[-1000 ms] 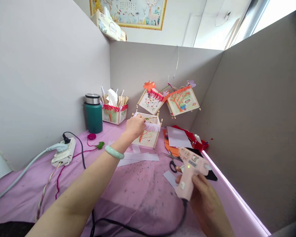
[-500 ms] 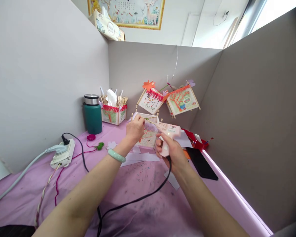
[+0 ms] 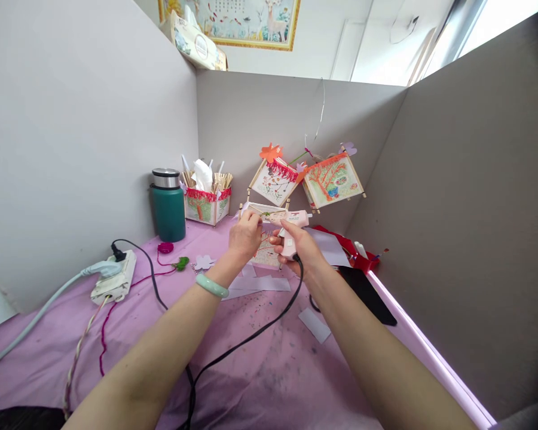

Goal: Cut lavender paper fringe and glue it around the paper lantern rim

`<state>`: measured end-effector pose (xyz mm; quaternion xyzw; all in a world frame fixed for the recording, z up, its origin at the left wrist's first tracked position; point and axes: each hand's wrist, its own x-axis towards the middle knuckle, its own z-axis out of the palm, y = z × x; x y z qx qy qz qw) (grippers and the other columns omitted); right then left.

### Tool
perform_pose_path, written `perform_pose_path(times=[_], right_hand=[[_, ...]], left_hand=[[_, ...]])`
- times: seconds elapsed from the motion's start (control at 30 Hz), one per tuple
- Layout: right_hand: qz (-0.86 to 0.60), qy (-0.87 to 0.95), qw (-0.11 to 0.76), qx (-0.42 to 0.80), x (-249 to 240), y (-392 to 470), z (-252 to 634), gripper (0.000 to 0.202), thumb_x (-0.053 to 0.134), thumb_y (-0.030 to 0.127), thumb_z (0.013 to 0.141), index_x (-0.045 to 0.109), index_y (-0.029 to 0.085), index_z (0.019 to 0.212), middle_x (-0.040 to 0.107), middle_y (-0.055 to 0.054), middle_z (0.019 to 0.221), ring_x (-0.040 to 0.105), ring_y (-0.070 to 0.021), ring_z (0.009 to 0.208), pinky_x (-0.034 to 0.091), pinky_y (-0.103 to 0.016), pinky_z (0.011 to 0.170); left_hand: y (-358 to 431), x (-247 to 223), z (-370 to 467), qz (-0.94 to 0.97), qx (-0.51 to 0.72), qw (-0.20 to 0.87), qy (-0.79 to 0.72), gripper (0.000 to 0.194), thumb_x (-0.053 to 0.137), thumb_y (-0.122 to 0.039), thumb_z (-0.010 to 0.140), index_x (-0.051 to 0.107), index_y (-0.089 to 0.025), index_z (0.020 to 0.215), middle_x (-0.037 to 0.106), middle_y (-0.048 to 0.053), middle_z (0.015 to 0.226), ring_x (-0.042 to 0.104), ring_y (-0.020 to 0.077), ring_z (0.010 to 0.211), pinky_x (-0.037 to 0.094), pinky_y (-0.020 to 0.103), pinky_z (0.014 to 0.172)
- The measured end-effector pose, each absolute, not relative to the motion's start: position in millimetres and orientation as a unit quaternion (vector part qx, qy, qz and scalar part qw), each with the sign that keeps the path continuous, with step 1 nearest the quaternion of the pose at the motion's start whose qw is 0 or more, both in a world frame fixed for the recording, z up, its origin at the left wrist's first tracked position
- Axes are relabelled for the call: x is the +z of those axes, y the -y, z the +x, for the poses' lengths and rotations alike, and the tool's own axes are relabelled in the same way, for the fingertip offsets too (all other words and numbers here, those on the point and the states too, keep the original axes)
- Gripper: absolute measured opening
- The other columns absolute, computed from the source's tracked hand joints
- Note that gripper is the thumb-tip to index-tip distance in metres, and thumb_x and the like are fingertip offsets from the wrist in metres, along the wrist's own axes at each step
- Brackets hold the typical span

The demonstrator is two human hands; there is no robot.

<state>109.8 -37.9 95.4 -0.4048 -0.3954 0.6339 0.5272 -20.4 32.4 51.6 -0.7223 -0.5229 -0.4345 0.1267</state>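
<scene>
A pale pink glue gun (image 3: 291, 243) with a black cord is gripped in my right hand (image 3: 301, 245), its nose pointing left over a paper box (image 3: 266, 254). The box has stick edges and a drawn tree on its front. My left hand (image 3: 245, 234) is closed in a pinch at the box's upper left rim; what the fingertips hold is too small to make out. A thin stick and a bit of green show between the hands. Both hands hide part of the box.
A green bottle (image 3: 169, 206) and a decorated stick holder (image 3: 206, 206) stand at the back left. A power strip (image 3: 114, 278) lies left. Decorated boxes (image 3: 334, 182) hang behind my hands. Paper strips (image 3: 262, 283) and a black flat object (image 3: 367, 295) lie nearby.
My right hand has moved slightly left with the glue gun, whose nose now reaches over the box near my left hand. My left hand has barely shifted.
</scene>
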Motion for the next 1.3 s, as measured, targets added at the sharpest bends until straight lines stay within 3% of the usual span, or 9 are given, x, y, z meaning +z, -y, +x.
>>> perform_pose_path(times=[0.83,1.3], right_hand=[[-0.464,0.417,0.518,0.585,96.4,37.9,106.6,0.029,0.053,0.038,0.089,0.055,0.015,0.072,0.053,0.002,0.053,0.047,-0.0072,0.039,0.030,-0.018,0.031],[-0.490,0.436,0.518,0.549,95.8,39.7,110.1,0.029,0.054,0.039,0.088,0.055,0.015,0.072,0.058,0.000,0.059,0.050,-0.0073,0.041,0.030,-0.018,0.031]], left_hand=[[-34.4,49.8,-19.4,-0.719,-0.434,0.135,0.526,0.014,0.046,-0.018,0.088,0.059,-0.019,0.092,0.058,0.007,0.106,0.056,0.0185,0.092,0.045,0.028,0.071],[-33.8,50.1,-19.5,-0.721,-0.435,0.120,0.526,0.018,0.043,-0.018,0.089,0.059,-0.019,0.096,0.058,0.008,0.106,0.057,0.0188,0.092,0.046,0.029,0.074]])
